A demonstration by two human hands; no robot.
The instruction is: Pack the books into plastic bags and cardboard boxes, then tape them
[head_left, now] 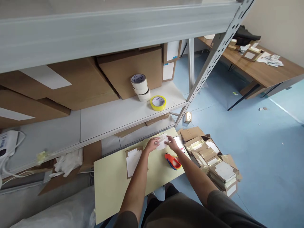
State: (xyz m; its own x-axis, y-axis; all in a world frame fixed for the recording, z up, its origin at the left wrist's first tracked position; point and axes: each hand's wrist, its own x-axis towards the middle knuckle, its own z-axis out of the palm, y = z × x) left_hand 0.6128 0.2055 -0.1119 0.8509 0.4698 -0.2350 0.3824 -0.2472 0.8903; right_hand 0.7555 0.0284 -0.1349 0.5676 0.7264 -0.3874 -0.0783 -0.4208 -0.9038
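Note:
A small white piece [162, 145], perhaps a folded paper or a label, is held between my two hands above the pale yellow table [111, 177]. My left hand [152, 145] closes its fingers on the left edge of it. On the opposite edge, my right hand [172, 143] pinches it. Just below my right hand lies an orange-red tape dispenser [175, 162] with some blue on it. A white sheet or screen [180, 144], partly blurred, sits beside the right hand. To the left, a flat cardboard box [129, 175] bears white labels [133, 161], partly behind my left forearm.
Stacked white tape rolls [143, 93] and a yellow tape roll [158, 103] stand on the grey shelf [114, 115] ahead. A metal upright [209, 60] rises at right. Labelled cartons [223, 172] pile beside the table. A wooden desk [268, 71] stands farther right.

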